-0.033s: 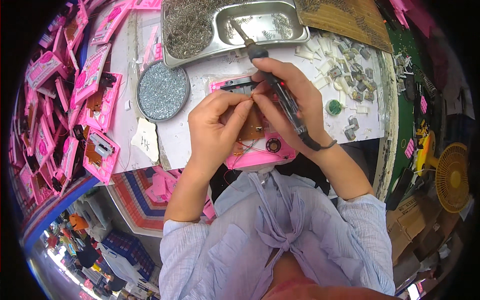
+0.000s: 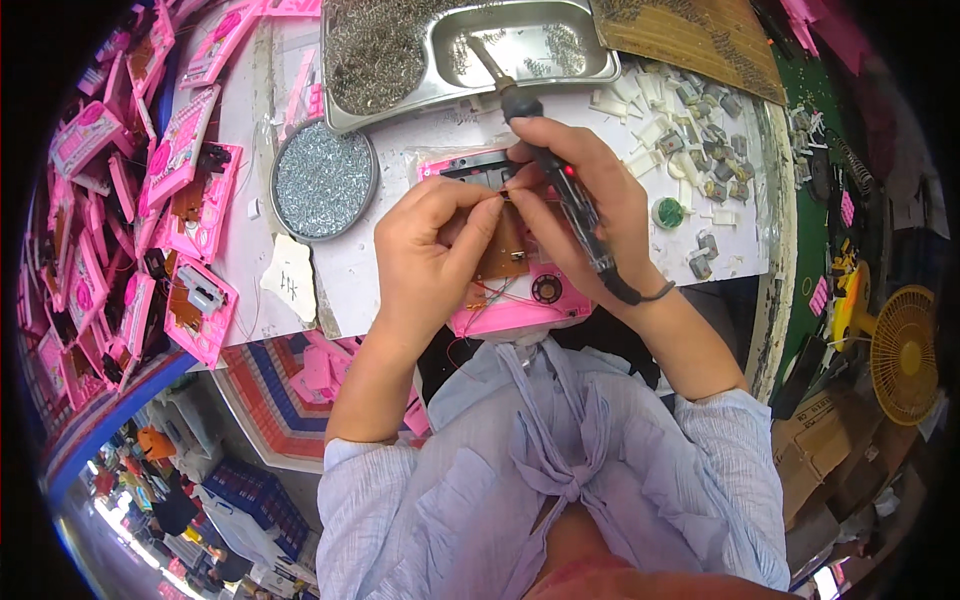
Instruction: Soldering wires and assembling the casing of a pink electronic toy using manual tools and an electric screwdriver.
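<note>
My right hand [image 2: 590, 190] is wrapped round a black-handled soldering iron [image 2: 565, 185], its metal tip angled up and left above the steel tray. The thumb and a finger of that hand come together beside my left hand [image 2: 435, 240]. My left hand's thumb and forefinger are pinched together; whatever is between them is too small to make out. Beneath both hands lies a pink plastic housing [image 2: 480, 322] with a brown circuit board [image 2: 505, 262], thin red wires and a round black part [image 2: 547, 290]. My hands cover part of it.
A steel tray [image 2: 470, 95] of small springs stands behind, beside a round dish of screws [image 2: 325, 182]. Grey-and-white parts [image 2: 700, 140] and a green spool [image 2: 667, 213] are at right. Pink housings [image 2: 90, 270] pile up at left. A yellow fan [image 2: 905, 355] stands far right.
My right hand and the soldering iron have shifted very slightly, and a red light on its handle shows more brightly. My left hand stays nearly still in its pinch.
</note>
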Demonstrator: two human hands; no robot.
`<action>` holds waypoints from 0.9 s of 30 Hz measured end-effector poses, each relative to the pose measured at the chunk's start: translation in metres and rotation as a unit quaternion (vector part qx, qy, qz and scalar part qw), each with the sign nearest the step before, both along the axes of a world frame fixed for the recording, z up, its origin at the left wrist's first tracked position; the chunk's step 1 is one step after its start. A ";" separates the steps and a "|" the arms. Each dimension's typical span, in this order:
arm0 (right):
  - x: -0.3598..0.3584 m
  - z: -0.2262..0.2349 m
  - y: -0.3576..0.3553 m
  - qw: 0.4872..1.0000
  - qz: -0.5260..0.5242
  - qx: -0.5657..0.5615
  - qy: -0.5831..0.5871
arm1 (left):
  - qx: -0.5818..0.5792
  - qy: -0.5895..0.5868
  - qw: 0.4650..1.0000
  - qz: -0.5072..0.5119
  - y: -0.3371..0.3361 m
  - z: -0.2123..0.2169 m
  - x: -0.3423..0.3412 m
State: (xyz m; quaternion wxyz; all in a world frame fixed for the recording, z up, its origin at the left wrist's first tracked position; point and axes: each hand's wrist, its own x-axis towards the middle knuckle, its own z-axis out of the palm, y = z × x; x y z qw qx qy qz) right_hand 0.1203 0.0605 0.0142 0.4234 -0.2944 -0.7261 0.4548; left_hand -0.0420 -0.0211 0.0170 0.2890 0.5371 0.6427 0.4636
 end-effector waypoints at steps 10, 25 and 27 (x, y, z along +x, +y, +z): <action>0.032 -0.021 -0.017 0.975 -0.026 0.197 -0.099 | -0.007 0.111 0.994 -0.004 0.005 -0.002 0.005; 0.076 0.008 0.005 0.977 0.096 0.191 -0.020 | 0.013 0.144 0.990 0.000 0.007 -0.008 0.002; 0.072 0.008 0.004 0.975 0.101 0.197 -0.031 | -0.007 0.125 0.992 0.002 0.007 -0.004 0.004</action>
